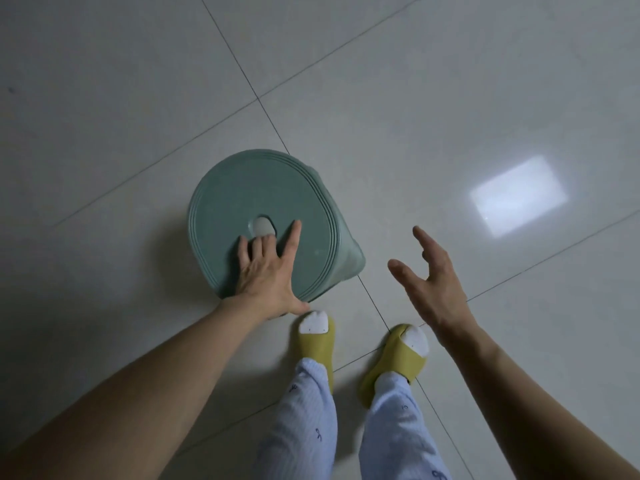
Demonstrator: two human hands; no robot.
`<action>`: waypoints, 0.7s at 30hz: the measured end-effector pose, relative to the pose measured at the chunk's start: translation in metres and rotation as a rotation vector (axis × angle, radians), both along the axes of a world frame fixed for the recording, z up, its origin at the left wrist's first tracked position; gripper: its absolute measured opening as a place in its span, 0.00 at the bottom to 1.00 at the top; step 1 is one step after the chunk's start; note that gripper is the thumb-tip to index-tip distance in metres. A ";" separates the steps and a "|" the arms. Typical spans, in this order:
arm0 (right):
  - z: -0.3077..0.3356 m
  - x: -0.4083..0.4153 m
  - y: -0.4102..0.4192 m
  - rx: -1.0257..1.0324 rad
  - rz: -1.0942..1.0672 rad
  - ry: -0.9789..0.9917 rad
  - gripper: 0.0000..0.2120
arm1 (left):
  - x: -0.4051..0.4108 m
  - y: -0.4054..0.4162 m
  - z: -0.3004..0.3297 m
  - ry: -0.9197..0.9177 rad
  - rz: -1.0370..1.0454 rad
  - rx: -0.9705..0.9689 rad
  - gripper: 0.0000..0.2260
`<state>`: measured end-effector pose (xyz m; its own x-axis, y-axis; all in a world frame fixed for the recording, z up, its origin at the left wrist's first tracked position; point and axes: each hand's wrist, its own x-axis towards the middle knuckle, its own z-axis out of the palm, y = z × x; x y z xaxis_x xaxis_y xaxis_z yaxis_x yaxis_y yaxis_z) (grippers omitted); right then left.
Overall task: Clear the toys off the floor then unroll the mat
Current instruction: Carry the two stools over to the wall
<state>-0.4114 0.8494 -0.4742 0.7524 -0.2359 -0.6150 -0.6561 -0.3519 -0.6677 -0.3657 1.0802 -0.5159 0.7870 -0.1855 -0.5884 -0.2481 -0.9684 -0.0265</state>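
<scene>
A teal plastic stool (242, 192) with a round seat stands on the tiled floor just ahead of my feet. My left hand (268, 271) lies on the seat's near side, two fingers hooked into the hole in the seat's middle and the index finger straight beside it. Off to the stool's right, my right hand (431, 277) hovers in the air with its fingers spread and touches nothing. No toy and no mat shows in this view.
My feet in yellow slippers (317, 344) and white socks stand right behind the stool. Pale glossy floor tiles (415, 98) stretch all around, with a bright rectangular light reflection (517, 199) on the right.
</scene>
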 end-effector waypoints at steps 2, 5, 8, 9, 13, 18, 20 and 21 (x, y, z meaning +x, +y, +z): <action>0.038 -0.002 -0.010 -0.032 0.002 -0.028 0.30 | 0.002 0.000 0.040 -0.014 -0.063 -0.010 0.65; 0.086 -0.011 -0.023 -0.079 -0.002 -0.059 0.31 | 0.007 -0.004 0.087 -0.012 -0.118 -0.028 0.64; 0.125 -0.023 -0.033 -0.107 -0.044 -0.090 0.31 | 0.014 -0.013 0.128 -0.016 -0.198 -0.035 0.63; 0.149 -0.034 -0.038 -0.128 -0.086 -0.097 0.31 | 0.016 -0.020 0.150 -0.019 -0.253 -0.032 0.62; 0.197 -0.059 -0.048 -0.161 -0.206 -0.128 0.31 | 0.025 -0.043 0.199 -0.026 -0.396 -0.049 0.61; 0.233 -0.080 -0.067 -0.198 -0.295 -0.169 0.32 | 0.035 -0.095 0.241 -0.026 -0.585 -0.055 0.61; 0.241 -0.089 -0.082 -0.207 -0.331 -0.174 0.32 | 0.034 -0.120 0.253 -0.030 -0.673 -0.052 0.60; 0.243 -0.094 -0.090 -0.210 -0.354 -0.174 0.32 | 0.033 -0.133 0.257 -0.030 -0.715 -0.048 0.60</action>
<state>-0.5049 0.7592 -0.2313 0.6910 -0.6035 -0.3980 -0.6449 -0.2658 -0.7166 -0.3330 0.9472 -0.2589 0.4787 -0.6872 -0.5465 -0.8223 -0.5690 -0.0048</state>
